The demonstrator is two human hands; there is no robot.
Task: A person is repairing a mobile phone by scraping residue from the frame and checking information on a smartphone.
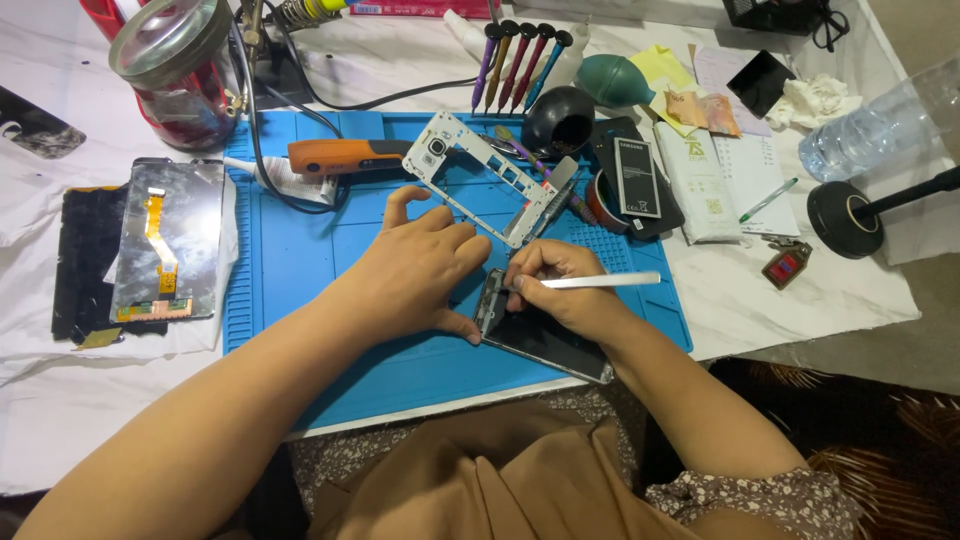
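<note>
Left hand (415, 270): palm down on the blue work mat (300, 260), fingers spread moderately, thumb lifted; fingertips rest at the upper-left edge of the opened phone (540, 335) and hold nothing. Right hand (560, 290): fingers closed in a pen grip on a thin white pry tool (600, 282), tip at the phone's top end, shaft running out to the right.

Phone lies directly between and under both hands, its lower part showing dark and glossy below the right wrist. Long axis diagonal, from the top end under the fingertips down and right toward the mat's near edge. Right hand is nearer, partly covering it; left touches only the corner.

Just beyond the fingertips: detached white mid-frame (480, 175), diagonal on the mat. Beyond the right hand: a loose battery (637, 178). Beyond the left hand: an orange-handled tool (345, 155). Far left of the left forearm: a spare display panel with orange flex cable (165, 240)
</note>
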